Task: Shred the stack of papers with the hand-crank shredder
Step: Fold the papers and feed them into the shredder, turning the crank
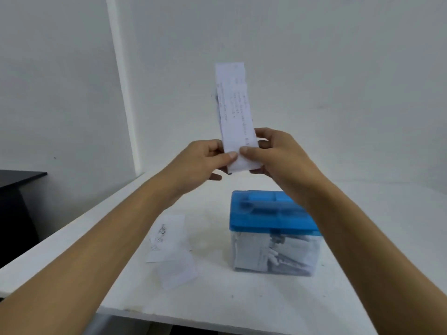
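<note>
Both hands hold up long white paper slips (235,112) with printed text, upright in the air above the table. My left hand (205,158) pinches their lower left edge and my right hand (271,151) pinches the lower right edge. Below them stands the shredder (271,213), with a blue lid on a clear bin (273,255) that holds shredded paper. My right forearm hides the shredder's right side; no crank shows. More white slips (171,247) lie flat on the table left of the shredder.
The white table (266,303) meets a white wall at the back and its front edge runs near the bottom of view. A black piece of furniture (17,209) stands off the table's left side.
</note>
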`<state>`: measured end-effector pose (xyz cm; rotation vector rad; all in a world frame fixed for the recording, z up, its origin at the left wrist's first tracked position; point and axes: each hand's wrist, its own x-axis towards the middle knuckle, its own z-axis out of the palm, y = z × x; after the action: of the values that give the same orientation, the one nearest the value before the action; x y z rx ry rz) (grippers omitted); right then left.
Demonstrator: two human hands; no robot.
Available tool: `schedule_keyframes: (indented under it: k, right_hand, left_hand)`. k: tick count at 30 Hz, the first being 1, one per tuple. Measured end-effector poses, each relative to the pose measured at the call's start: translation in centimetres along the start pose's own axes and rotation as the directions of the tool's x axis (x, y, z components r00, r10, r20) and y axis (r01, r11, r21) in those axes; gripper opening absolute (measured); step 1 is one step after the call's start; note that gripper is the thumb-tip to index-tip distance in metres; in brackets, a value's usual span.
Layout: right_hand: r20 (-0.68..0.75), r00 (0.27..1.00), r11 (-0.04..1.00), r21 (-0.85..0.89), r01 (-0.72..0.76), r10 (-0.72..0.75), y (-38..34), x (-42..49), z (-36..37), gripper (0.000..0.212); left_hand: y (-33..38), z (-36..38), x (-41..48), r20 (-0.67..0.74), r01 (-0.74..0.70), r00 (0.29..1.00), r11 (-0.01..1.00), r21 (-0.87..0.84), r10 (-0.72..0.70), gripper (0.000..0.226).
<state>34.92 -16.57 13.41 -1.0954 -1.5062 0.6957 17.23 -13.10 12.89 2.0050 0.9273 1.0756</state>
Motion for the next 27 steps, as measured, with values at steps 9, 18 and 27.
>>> schedule_keyframes:
  k: [9,18,27]
  right_hand:
    - [-0.112,0.992,0.92,-0.382,-0.092,0.053,3.6,-1.3,-8.3,0.039]
    - [-0.115,0.991,0.899,-0.424,-0.106,0.062,8.1,-2.3,-8.6,0.031]
    - [-0.188,0.982,0.886,-0.45,-0.115,0.032,9.7,-2.6,-8.0,0.041]
  left_hand:
    - [0.1,8.5,4.9,0.062,-0.006,0.998,0.989,0.145,-0.003,0.015]
    - [-2.3,9.4,4.7,0.169,-0.045,0.986,0.964,0.262,0.0,0.006]
    - [-2.9,9.5,4.4,0.157,-0.038,0.987,0.932,0.362,-0.021,0.017]
